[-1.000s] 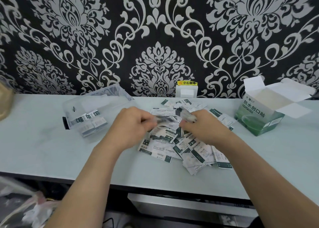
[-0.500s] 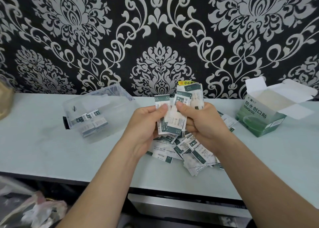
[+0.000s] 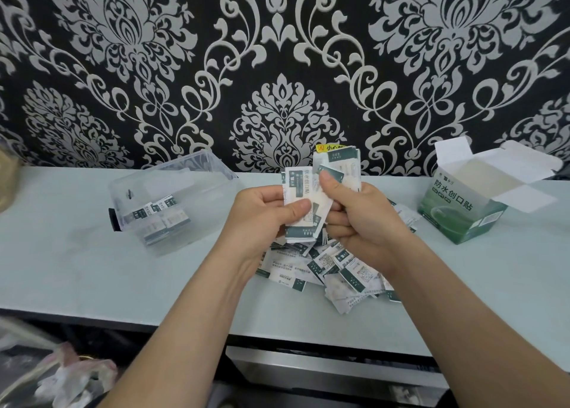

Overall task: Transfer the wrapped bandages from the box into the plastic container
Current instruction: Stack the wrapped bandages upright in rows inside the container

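My left hand (image 3: pixel 262 213) and my right hand (image 3: pixel 357 219) together hold an upright stack of white-and-dark-green wrapped bandages (image 3: pixel 311 197) above the counter's middle. Beneath my hands lies a loose pile of wrapped bandages (image 3: pixel 333 272) on the pale counter. The clear plastic container (image 3: pixel 197 188) stands to the left with several bandages inside it. The green bandage box (image 3: pixel 453 210) sits at the right, its white flaps open, and its inside looks bare.
The pale counter (image 3: pixel 92 268) ends at a front edge near me, with a dark gap and crumpled plastic bags (image 3: pixel 61 373) below at the left. A patterned black-and-silver wall (image 3: pixel 277 68) backs the counter. A brownish object (image 3: pixel 6 179) shows at the far left edge.
My hands gathered bandages from the pile and lifted them into an upright stack. Between half a second ago and now the stack stays raised, with my thumbs shifting on it.
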The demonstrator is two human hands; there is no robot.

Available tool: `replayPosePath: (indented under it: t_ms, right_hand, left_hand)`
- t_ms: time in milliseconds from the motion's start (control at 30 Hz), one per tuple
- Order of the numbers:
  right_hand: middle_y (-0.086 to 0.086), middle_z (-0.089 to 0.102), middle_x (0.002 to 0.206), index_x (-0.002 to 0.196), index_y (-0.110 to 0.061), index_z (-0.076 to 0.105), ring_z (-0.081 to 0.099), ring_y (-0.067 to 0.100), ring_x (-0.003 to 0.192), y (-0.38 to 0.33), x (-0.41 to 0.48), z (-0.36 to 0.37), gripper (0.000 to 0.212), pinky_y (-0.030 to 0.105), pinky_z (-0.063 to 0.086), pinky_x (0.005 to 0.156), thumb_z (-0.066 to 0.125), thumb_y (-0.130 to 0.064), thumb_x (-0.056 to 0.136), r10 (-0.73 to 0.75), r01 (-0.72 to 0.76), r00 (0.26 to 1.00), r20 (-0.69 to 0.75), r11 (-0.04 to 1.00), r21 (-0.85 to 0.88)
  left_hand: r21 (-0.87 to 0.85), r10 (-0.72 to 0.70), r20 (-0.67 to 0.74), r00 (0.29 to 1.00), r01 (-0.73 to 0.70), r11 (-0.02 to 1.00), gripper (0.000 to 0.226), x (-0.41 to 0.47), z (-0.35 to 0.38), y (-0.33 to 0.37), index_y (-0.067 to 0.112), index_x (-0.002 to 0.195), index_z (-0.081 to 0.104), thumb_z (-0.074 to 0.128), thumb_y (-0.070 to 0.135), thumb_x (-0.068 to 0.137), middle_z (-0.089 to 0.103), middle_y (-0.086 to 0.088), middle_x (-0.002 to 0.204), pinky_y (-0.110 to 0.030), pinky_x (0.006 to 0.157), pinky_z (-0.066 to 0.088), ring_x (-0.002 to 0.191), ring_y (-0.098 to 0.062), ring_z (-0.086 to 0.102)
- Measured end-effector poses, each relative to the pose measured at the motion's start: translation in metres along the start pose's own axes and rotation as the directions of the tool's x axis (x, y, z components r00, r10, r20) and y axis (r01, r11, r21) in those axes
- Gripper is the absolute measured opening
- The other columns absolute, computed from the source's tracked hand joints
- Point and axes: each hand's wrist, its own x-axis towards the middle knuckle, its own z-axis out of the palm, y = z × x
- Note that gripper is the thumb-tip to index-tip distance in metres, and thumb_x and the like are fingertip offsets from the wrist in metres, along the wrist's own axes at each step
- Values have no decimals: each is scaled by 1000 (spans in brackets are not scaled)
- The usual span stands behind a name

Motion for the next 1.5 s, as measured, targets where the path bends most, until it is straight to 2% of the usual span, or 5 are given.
replayPosePath:
  t_ms: [300, 600, 933, 1267, 1500]
  right_hand:
    - [-15, 50, 38, 79, -15, 60, 44, -3, 32, -10, -4, -5, 15, 7, 31, 37, 63, -15, 93, -250, 171, 951, -182, 914, -367]
    - [-7, 31, 53, 80, -14, 62, 20, 6, 45, 1, 0, 9, 27, 17, 16, 38, 59, -38, 93, -15, 15, 1000, -9, 999, -37]
    - [9, 72, 94, 113, -12, 63, 69, 21, 86, 15, -1, 29, 24, 36, 53, 76, 53, -29, 99, 7, -6, 992, -122, 1000, 14]
    - [7, 56, 61, 81, -6, 59, 55, 20, 58, 7, -5, 18, 18, 26, 41, 49, 47, -6, 93, 98, -89, 995, 6, 929, -360]
    - [2, 42, 49, 56, -13, 49, 43, 13, 48, 9, -4, 19, 34, 24, 42, 47, 46, 4, 85, 182, -125, 981, 74, 867, -482]
  left_hand:
    - [30, 22, -31, 999, -21, 999, 16, 2, -17, 12, 11, 92, 72, 57, 14, 95, 76, -6, 85, -25, 61, 57, 71, -14, 70]
    - [67, 125, 15, 992, -126, 990, 24, -1, 13, -6, 22, 115, 60, 47, 8, 100, 72, -5, 86, -27, 55, 51, 64, -15, 64]
    - [257, 259, -24, 966, -244, 935, 50, -4, 43, -24, 38, 134, 49, 43, 8, 95, 51, 11, 130, -36, 106, 43, 123, -9, 51]
    - [751, 279, 407, 870, -492, 440, 114, -10, 14, -3, 54, 147, 6, 83, 21, 69, -21, 30, 151, -38, 117, 23, 140, 4, -20]
    - [785, 324, 327, 888, -446, 430, 83, -3, 3, -6, 42, 131, 41, 78, 27, 58, 26, 12, 131, -29, 88, 48, 113, -17, 45]
